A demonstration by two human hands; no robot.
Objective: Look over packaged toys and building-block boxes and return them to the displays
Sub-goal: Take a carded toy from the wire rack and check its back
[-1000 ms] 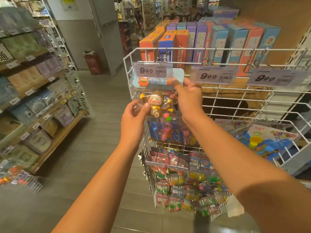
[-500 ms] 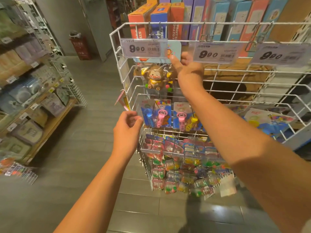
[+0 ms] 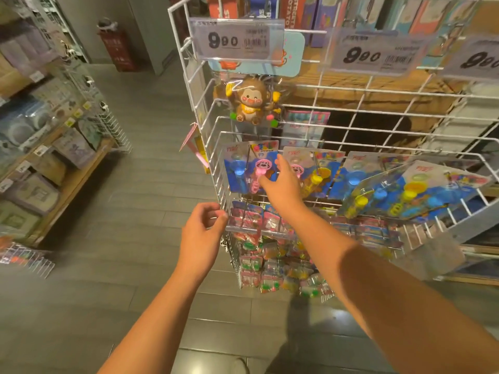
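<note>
Released a moment ago, the packaged monkey toy (image 3: 252, 103) is now hanging on the white wire rack (image 3: 351, 128), while the right hand (image 3: 280, 184) is dropping, fingers spread, onto the pink-and-blue toy card (image 3: 249, 168) below and the left hand (image 3: 202, 233) is hovering loosely curled, holding nothing.

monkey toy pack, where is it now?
In the head view, the monkey toy pack hangs at the upper left of the white wire rack, under the leftmost price tag, untouched by both hands.
</note>
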